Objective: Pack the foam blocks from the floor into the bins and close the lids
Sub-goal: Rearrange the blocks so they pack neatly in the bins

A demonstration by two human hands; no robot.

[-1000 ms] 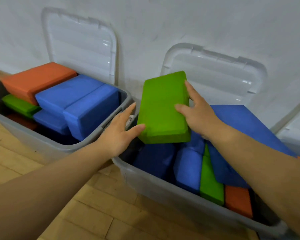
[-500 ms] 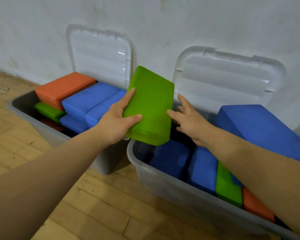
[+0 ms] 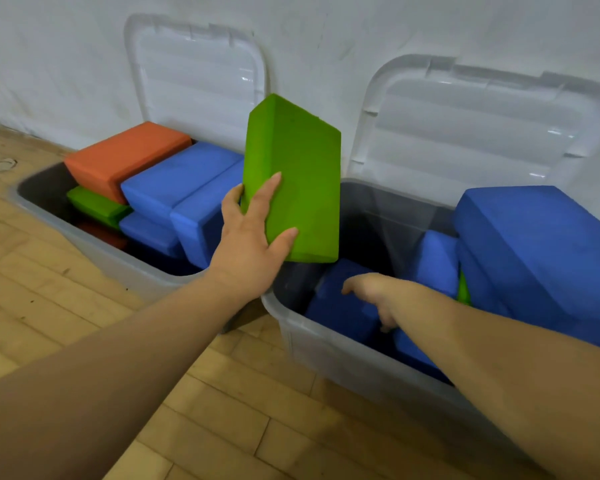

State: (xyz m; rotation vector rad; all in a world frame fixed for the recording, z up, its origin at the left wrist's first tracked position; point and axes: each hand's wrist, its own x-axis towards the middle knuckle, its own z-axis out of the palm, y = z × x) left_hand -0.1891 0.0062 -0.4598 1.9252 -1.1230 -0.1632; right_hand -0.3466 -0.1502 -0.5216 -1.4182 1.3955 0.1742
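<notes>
Two grey plastic bins stand side by side on the wooden floor (image 3: 49,289), backed against a white wall. The left bin (image 3: 125,271) has its left lid (image 3: 194,81) tipped up against the wall and is well filled. An orange foam block (image 3: 125,157) lies on top at the back left, a lower green block (image 3: 94,206) pokes out beneath it, and several blue blocks (image 3: 181,178) are stacked to the right of these.

The left hand (image 3: 246,237) grips a bright green foam block (image 3: 298,181), holding it upright in the air over the place where the two bins meet. Thumb and forefinger lie on its near face, and the other fingers go round its left edge.

The right bin (image 3: 326,351) has its right lid (image 3: 482,116) open against the wall too. The right hand (image 3: 371,296) reaches down inside this bin, fingers pointing downward against a dark blue block (image 3: 340,306); I cannot tell whether it grips anything. Further right, a large blue block (image 3: 534,244) lies tilted on top of the others, with a sliver of green (image 3: 463,292) showing beside it.
</notes>
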